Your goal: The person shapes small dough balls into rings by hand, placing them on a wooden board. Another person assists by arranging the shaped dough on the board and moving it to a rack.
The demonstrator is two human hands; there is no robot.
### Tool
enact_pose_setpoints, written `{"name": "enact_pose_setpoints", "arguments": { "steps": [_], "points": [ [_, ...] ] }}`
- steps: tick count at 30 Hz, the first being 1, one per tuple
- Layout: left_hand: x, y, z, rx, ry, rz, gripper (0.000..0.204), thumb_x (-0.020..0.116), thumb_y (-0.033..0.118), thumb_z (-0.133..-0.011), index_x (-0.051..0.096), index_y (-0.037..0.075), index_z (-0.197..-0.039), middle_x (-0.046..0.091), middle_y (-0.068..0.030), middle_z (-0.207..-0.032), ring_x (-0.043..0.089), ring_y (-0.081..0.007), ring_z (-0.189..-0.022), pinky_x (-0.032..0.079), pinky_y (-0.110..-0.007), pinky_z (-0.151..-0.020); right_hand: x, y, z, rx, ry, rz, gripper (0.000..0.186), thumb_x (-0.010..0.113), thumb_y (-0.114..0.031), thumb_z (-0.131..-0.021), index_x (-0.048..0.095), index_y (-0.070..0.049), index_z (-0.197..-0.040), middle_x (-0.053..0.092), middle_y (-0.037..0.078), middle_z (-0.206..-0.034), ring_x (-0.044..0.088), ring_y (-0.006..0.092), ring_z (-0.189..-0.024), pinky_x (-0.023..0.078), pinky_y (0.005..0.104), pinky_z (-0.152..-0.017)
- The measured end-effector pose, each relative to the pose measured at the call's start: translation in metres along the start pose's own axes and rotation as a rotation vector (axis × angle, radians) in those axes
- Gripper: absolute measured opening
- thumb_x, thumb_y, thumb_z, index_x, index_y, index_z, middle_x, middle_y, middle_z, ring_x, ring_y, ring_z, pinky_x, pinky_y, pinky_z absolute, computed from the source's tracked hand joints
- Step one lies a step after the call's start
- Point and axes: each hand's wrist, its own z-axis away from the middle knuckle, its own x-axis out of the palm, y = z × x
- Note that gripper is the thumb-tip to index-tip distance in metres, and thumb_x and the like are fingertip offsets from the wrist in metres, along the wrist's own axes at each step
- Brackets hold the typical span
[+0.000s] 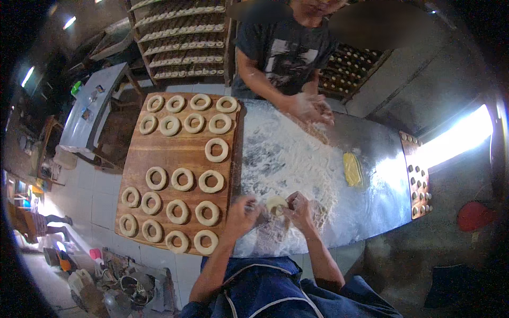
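A pale piece of dough point(275, 204) is above the floured metal tabletop, near my side of the table. The fingers of my right hand point(300, 213) are closed on its right edge. My left hand point(245, 214) is to the left of the dough, apart from it and beside the wooden board's edge; motion smears its fingers. On that wooden board point(172, 147), to the left, lie several dough rings point(182, 179) in uneven rows. Loose white flour point(297, 159) covers the middle of the tabletop.
Across the table a co-worker's hands point(313, 108) are together over the flour. A yellow slab point(352, 169) lies on the metal tabletop point(379, 196). At the right end is another board point(418, 185) with small dough pieces. A rack point(180, 37) of filled shelves stands behind.
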Motion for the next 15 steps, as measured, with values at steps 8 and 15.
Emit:
{"name": "enact_pose_setpoints", "arguments": {
  "steps": [8, 15],
  "points": [
    [0.082, 0.051, 0.017, -0.149, -0.052, 0.166, 0.028, 0.066, 0.017, -0.091, 0.062, -0.003, -0.11, 0.068, -0.011, -0.095, 0.063, -0.0161, -0.089, 0.052, -0.03, -0.078, -0.043, -0.007, 0.03, -0.142, 0.039, -0.036, 0.046, 0.074, -0.006, -0.078, 0.048, -0.004, -0.116, 0.068, 0.016, -0.093, 0.067, 0.0192, -0.081, 0.054, 0.0327, -0.07],
    [0.123, 0.079, 0.024, -0.146, -0.047, 0.255, 0.029, 0.068, 0.013, -0.089, 0.058, 0.001, -0.112, 0.066, -0.0112, -0.102, 0.064, -0.0174, -0.091, 0.054, -0.032, -0.079, -0.091, 0.017, 0.036, -0.12, -0.168, -0.262, 0.054, 0.067, 0.0, -0.079, 0.04, -0.005, -0.125, 0.065, 0.019, -0.102, 0.065, 0.0236, -0.095, 0.053, 0.034, -0.079]
  ]
}}
